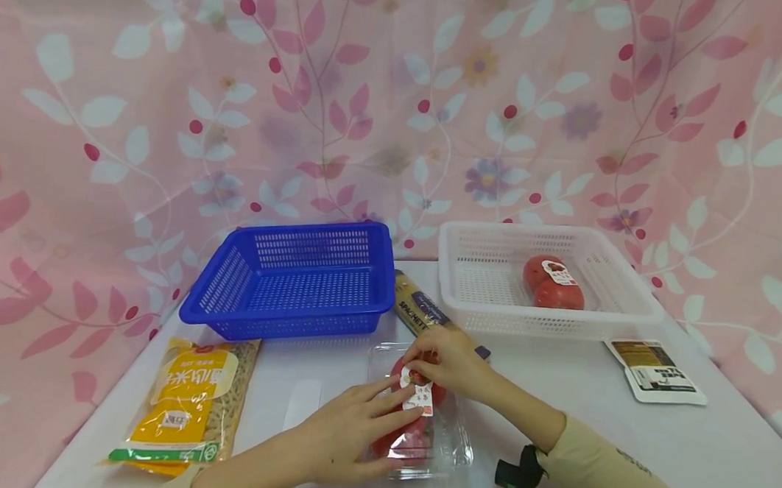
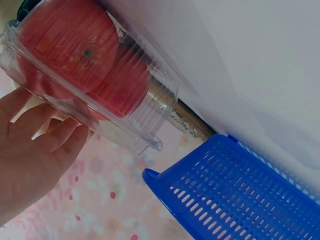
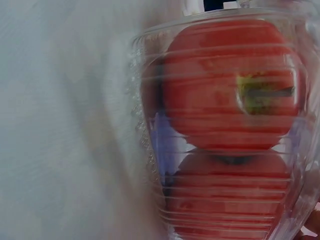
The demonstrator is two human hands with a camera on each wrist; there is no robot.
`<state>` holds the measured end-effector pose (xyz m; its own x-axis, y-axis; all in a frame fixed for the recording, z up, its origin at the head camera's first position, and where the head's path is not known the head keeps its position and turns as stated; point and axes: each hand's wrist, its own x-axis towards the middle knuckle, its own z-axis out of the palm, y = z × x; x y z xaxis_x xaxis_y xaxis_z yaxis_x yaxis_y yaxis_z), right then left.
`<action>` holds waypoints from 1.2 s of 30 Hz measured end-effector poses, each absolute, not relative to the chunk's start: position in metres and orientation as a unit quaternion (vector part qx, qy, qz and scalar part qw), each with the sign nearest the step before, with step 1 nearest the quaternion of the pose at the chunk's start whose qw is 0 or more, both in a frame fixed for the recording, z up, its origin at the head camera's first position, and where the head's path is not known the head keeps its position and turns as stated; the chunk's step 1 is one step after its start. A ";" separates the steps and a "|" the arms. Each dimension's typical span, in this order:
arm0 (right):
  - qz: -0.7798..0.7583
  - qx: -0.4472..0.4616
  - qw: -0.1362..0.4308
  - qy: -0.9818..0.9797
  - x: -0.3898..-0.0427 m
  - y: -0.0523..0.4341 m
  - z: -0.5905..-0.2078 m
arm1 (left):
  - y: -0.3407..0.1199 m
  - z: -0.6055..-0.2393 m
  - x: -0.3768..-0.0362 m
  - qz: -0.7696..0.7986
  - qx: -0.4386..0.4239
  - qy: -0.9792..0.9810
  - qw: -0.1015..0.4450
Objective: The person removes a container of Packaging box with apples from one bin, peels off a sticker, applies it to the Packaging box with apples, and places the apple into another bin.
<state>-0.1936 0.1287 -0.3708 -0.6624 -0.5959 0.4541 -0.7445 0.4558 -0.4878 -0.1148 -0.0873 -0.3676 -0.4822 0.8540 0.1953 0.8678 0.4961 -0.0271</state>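
A clear plastic pack of red tomatoes with a white label lies on the white table near the front edge. My left hand rests on its near left side with fingers fairly straight, touching the lid. My right hand curls over the pack's far end and pinches it by the label. In the left wrist view the left hand's fingers lie against the tomato pack. Up close, the right wrist view shows only the tomato pack.
An empty blue basket stands behind at the left. A white basket at the right holds another tomato pack. A spaghetti packet lies between them. A yellow pasta bag lies front left, a small sachet at right.
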 end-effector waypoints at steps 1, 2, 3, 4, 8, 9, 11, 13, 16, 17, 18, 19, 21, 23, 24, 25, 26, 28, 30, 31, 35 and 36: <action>0.334 0.398 0.118 -0.846 -0.194 0.129 -0.372 | -0.087 -0.367 -0.114 -0.034 -0.504 -0.858 0.089; 0.328 0.399 0.126 -0.847 -0.194 0.129 -0.373 | -0.087 -0.367 -0.114 -0.029 -0.508 -0.856 0.089; 0.322 0.399 0.131 -0.849 -0.194 0.130 -0.374 | -0.086 -0.367 -0.114 -0.026 -0.510 -0.855 0.091; 0.314 0.399 0.134 -0.851 -0.194 0.130 -0.374 | -0.086 -0.367 -0.114 -0.025 -0.513 -0.853 0.092; 0.286 0.408 0.114 -0.859 -0.192 0.133 -0.374 | -0.086 -0.367 -0.113 -0.017 -0.519 -0.848 0.103; 0.281 0.417 0.111 -0.857 -0.192 0.134 -0.374 | -0.086 -0.367 -0.113 -0.016 -0.520 -0.848 0.104; 0.276 0.436 0.104 -0.850 -0.190 0.136 -0.374 | -0.087 -0.367 -0.113 -0.011 -0.520 -0.847 0.107; 0.277 0.456 0.106 -0.839 -0.189 0.138 -0.375 | -0.087 -0.368 -0.113 -0.006 -0.521 -0.846 0.114; 0.272 0.476 0.115 -0.828 -0.186 0.140 -0.377 | -0.088 -0.369 -0.112 0.000 -0.521 -0.845 0.121; 0.268 0.481 0.117 -0.826 -0.185 0.141 -0.378 | -0.088 -0.370 -0.111 0.001 -0.521 -0.845 0.121; 0.261 0.485 0.119 -0.826 -0.184 0.142 -0.378 | -0.088 -0.370 -0.111 -0.001 -0.521 -0.845 0.120; 0.252 0.489 0.121 -0.827 -0.182 0.142 -0.379 | -0.088 -0.370 -0.111 -0.001 -0.521 -0.845 0.119; 0.224 0.498 0.123 -0.829 -0.178 0.145 -0.380 | -0.088 -0.370 -0.110 -0.003 -0.520 -0.846 0.117; 0.181 0.510 0.130 -0.831 -0.173 0.148 -0.381 | -0.089 -0.369 -0.110 -0.007 -0.521 -0.845 0.119; 0.159 0.517 0.130 -0.831 -0.169 0.149 -0.381 | -0.089 -0.368 -0.109 -0.008 -0.522 -0.845 0.120; 0.135 0.526 0.135 -0.829 -0.166 0.151 -0.382 | -0.090 -0.368 -0.109 -0.008 -0.523 -0.843 0.122; 0.116 0.532 0.133 -0.828 -0.162 0.152 -0.383 | -0.090 -0.367 -0.109 -0.009 -0.526 -0.842 0.124; 0.089 0.540 0.123 -0.828 -0.155 0.155 -0.384 | -0.091 -0.366 -0.109 -0.007 -0.530 -0.838 0.128; 0.077 0.544 0.106 -0.829 -0.149 0.156 -0.384 | -0.092 -0.366 -0.109 -0.007 -0.534 -0.835 0.130; 0.075 0.544 0.099 -0.830 -0.146 0.157 -0.383 | -0.092 -0.366 -0.109 -0.008 -0.536 -0.834 0.131; 0.062 0.545 0.089 -0.831 -0.137 0.160 -0.382 | -0.095 -0.365 -0.106 -0.014 -0.538 -0.835 0.115; 0.058 0.548 0.093 -0.829 -0.135 0.160 -0.382 | -0.095 -0.364 -0.106 -0.017 -0.536 -0.837 0.107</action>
<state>-0.1350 0.1603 -0.3825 -0.3816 -0.8981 0.2189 -0.9198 0.3923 0.0058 -0.1056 -0.0953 -0.3644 -0.4019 0.8942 0.1972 0.9013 0.4243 -0.0872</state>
